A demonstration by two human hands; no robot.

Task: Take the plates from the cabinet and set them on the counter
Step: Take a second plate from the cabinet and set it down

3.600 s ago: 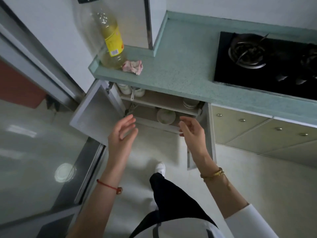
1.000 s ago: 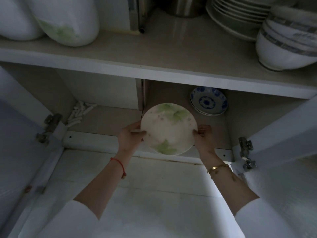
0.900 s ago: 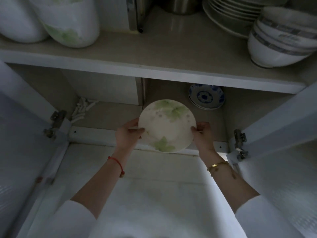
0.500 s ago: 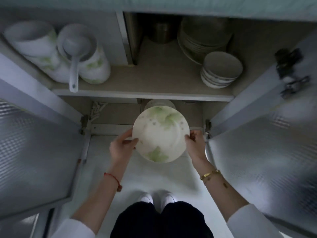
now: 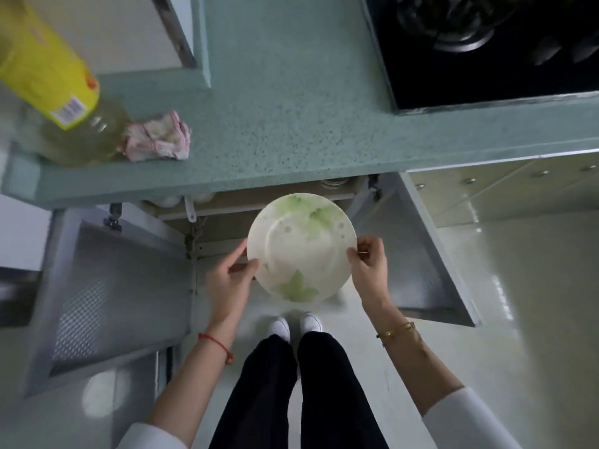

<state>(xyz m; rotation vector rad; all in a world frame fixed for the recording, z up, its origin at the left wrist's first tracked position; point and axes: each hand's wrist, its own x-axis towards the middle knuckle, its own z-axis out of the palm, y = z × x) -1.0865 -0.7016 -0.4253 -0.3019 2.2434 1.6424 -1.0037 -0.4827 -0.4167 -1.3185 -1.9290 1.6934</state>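
Note:
A white plate with green leaf prints point(image 5: 301, 246) is held level in front of the open cabinet point(image 5: 259, 205), below the counter's front edge. My left hand point(image 5: 228, 280) pinches its left rim and my right hand point(image 5: 369, 265) grips its right rim. The speckled teal counter point(image 5: 291, 102) lies above it in the view. More crockery point(image 5: 334, 182) peeks out from the cabinet's top shelf under the counter edge; the rest of the cabinet's inside is hidden.
A big oil bottle with a yellow label point(image 5: 55, 89) and a crumpled pink cloth point(image 5: 158, 137) sit on the counter's left end. A black gas hob point(image 5: 486, 43) fills the right. Both cabinet doors point(image 5: 113, 296) point(image 5: 431, 254) stand open beside my legs.
I have lifted the plate out of the lower shelf and stood up. The view has risen from inside the cabinet to above the counter, and the plate is now outside the cabinet.

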